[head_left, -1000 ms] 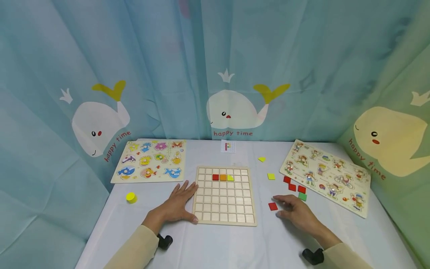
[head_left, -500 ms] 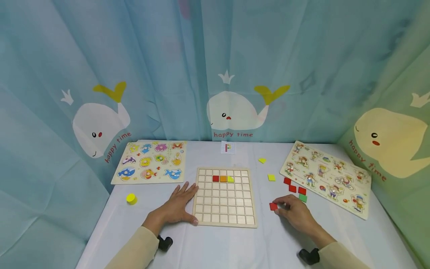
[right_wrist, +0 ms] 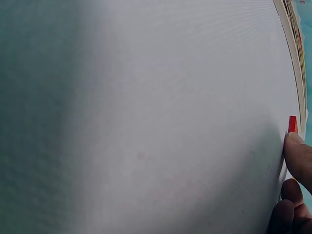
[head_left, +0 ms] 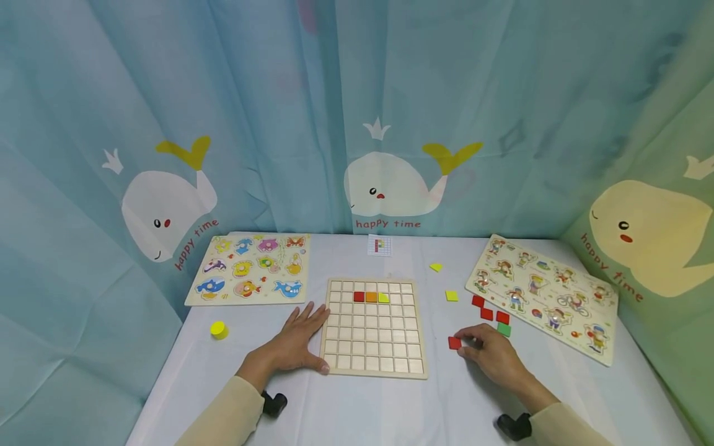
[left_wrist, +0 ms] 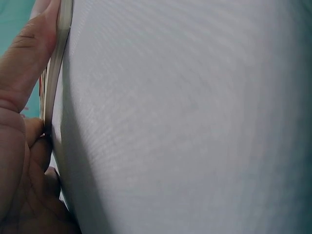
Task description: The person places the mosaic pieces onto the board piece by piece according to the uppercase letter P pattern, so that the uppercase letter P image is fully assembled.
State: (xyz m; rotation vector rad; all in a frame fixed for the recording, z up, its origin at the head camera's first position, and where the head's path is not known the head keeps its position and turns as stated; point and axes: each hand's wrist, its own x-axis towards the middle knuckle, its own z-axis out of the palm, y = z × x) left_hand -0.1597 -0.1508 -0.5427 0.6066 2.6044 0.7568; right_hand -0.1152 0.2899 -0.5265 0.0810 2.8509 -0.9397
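Observation:
A wooden grid board [head_left: 372,375] lies mid-table, with a red square tile [head_left: 359,297], an orange tile [head_left: 371,297] and a yellow tile [head_left: 383,298] side by side in its second row from the back. My left hand [head_left: 291,341] rests spread at the board's left edge, thumb at the near corner; in the left wrist view the thumb [left_wrist: 29,53] lies along the edge. To the right of the board my right hand [head_left: 491,353] pinches a loose red tile [head_left: 454,343] between thumb and fingers, close over the tablecloth. The right wrist view shows that tile's red edge [right_wrist: 292,124] at the thumb tip.
Right of the board lie a yellow square [head_left: 451,296], a small yellow piece [head_left: 436,267], several red tiles [head_left: 486,314] and a green tile [head_left: 504,329]. Picture puzzles stand left [head_left: 251,269] and right [head_left: 541,297]. A pattern card [head_left: 380,245] is at the back; a yellow cylinder [head_left: 219,330] at left.
My right thumb and fingers have closed on the red tile, which has turned slightly and shifted a little. The left hand stays at the board's edge.

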